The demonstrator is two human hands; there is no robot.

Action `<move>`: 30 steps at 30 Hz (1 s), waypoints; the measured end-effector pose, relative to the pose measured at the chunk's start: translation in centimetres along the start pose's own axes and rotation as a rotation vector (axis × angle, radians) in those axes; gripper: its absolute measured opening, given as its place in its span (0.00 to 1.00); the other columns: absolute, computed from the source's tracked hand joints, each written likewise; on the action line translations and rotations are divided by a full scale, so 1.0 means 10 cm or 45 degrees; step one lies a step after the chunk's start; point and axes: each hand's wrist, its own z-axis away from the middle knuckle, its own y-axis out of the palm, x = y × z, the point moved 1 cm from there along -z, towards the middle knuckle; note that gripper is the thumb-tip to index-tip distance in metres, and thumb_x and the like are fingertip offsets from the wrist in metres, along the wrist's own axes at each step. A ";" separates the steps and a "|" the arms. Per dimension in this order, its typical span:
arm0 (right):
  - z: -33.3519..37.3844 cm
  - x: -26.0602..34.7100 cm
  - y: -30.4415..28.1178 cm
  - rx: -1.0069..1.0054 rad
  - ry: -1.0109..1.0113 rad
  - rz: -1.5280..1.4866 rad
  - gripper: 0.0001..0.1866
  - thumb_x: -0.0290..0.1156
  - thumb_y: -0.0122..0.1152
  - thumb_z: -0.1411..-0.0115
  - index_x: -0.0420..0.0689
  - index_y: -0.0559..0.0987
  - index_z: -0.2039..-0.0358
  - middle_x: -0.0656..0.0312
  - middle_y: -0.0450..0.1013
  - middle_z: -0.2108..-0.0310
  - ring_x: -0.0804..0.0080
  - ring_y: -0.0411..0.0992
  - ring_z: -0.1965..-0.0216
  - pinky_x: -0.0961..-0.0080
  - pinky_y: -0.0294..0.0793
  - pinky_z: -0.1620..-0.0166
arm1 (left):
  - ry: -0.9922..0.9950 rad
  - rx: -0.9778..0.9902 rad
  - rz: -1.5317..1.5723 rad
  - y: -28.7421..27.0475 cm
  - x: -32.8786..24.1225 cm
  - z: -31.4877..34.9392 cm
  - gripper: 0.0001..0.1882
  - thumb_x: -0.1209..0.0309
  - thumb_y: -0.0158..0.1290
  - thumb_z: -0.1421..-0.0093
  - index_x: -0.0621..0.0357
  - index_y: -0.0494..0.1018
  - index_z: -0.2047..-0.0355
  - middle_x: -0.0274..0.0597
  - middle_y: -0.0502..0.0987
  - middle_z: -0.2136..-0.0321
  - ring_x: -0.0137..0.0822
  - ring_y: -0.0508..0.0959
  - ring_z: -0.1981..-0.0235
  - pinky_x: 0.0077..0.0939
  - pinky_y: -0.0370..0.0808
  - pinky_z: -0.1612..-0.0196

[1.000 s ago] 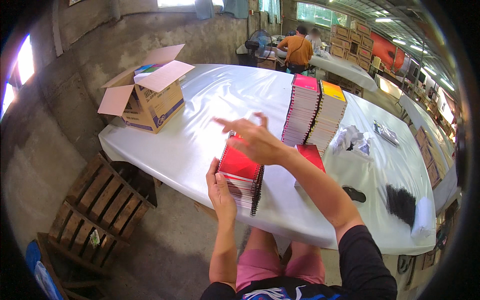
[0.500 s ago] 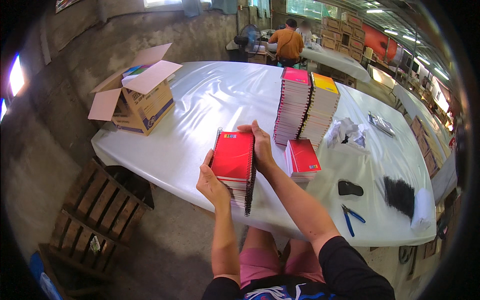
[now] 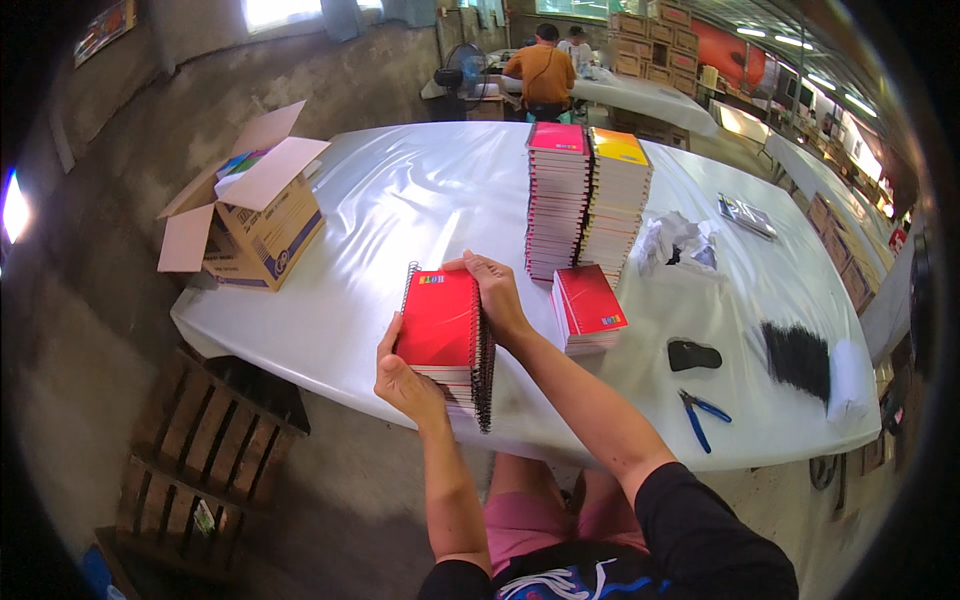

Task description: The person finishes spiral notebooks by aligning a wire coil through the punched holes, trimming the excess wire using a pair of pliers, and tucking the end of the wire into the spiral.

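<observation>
A stack of red spiral notebooks (image 3: 440, 322) rests at the table's near edge between my two hands. Its black coils show along the right side, and one coil sticks out at the upper left. My left hand (image 3: 408, 385) presses its left side, thumb up along the cover's edge. On the upper right, my right hand (image 3: 490, 295) is wrapped over the corner and the coil side. To the right of it sits a shorter stack of red notebooks (image 3: 588, 305). Behind that rise two tall notebook stacks, one with a pink cover (image 3: 557, 200), the other yellow (image 3: 618, 200).
An open cardboard box (image 3: 265, 235) with colourful contents stands at the far left. Crumpled white paper (image 3: 675, 245), a black pad (image 3: 693, 354), blue-handled pliers (image 3: 703, 418), a bundle of black coils (image 3: 796, 360) and a white roll (image 3: 849, 382) lie on the right. Two people work farther back.
My view has shifted a little, so the table's contents sit farther left in the picture. Both hands keep their hold on the red notebook stack.
</observation>
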 end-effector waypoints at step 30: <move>1.81 1.08 -1.64 -0.400 -0.101 0.699 0.10 0.30 0.60 0.41 0.40 0.69 0.66 0.61 0.73 0.81 0.81 0.71 0.81 0.80 0.68 0.76 | -0.868 0.722 0.501 0.71 -0.36 1.40 0.23 0.67 0.52 0.39 0.63 0.63 0.46 0.43 0.70 0.52 0.36 0.72 0.53 0.32 0.70 0.52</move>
